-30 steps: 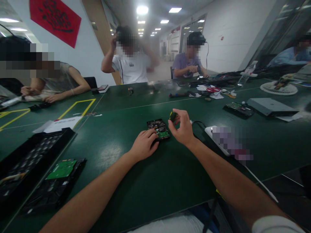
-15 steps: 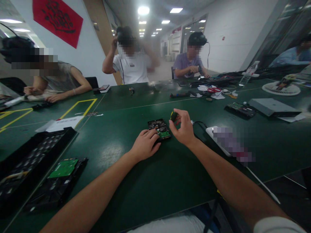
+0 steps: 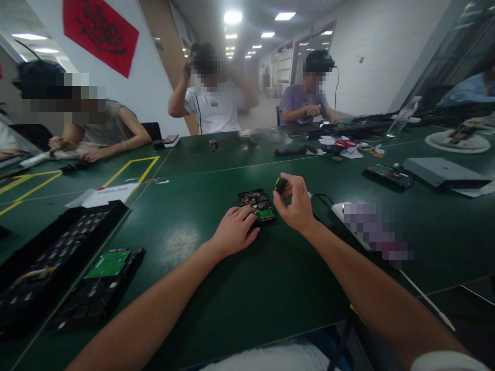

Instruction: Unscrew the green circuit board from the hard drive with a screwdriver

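A hard drive with a green circuit board lies on the table in front of me. Over its near left side curl the fingers of my left hand, closed on the drive and hiding part of it. Just to the right of the drive, my right hand is raised a little and pinches a screwdriver by its black and yellow handle. The screwdriver's shaft and tip cannot be made out.
At left stand a long black tray and another hard drive. A white power strip with a cable lies to the right. Farther right are a third drive and a grey metal box. Several people sit across the table.
The whole view has shifted slightly, so everything appears a little farther right. Both hands keep nearly the same pose and place about the hard drive.
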`<control>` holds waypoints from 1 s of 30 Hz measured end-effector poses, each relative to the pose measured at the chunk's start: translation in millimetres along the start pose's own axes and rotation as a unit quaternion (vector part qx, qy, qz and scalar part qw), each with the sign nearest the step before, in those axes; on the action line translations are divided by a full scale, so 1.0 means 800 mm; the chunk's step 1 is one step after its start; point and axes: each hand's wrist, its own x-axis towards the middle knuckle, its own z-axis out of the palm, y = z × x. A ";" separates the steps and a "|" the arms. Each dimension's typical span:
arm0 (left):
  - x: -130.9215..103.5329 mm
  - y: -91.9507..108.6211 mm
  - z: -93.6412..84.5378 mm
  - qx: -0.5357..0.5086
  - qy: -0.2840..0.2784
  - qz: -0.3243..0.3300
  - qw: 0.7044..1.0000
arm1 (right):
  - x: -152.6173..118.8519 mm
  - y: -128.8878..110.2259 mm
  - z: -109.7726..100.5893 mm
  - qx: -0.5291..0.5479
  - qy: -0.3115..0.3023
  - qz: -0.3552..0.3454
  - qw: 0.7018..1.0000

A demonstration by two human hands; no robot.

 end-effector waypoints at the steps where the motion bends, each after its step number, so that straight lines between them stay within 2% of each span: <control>1: 0.000 0.000 0.000 -0.001 0.001 0.000 1.000 | 0.000 0.000 0.000 0.001 -0.001 -0.001 1.000; 16: -0.004 -0.006 0.013 -0.026 0.053 -0.006 0.998 | 0.001 -0.001 -0.001 -0.005 -0.002 -0.003 1.000; 23: -0.004 -0.006 0.016 -0.075 0.080 -0.040 0.993 | -0.001 0.001 0.001 -0.006 -0.004 0.004 1.000; 30: -0.004 -0.003 0.014 -0.051 0.056 -0.043 0.996 | -0.001 0.002 0.001 0.000 -0.013 0.004 1.000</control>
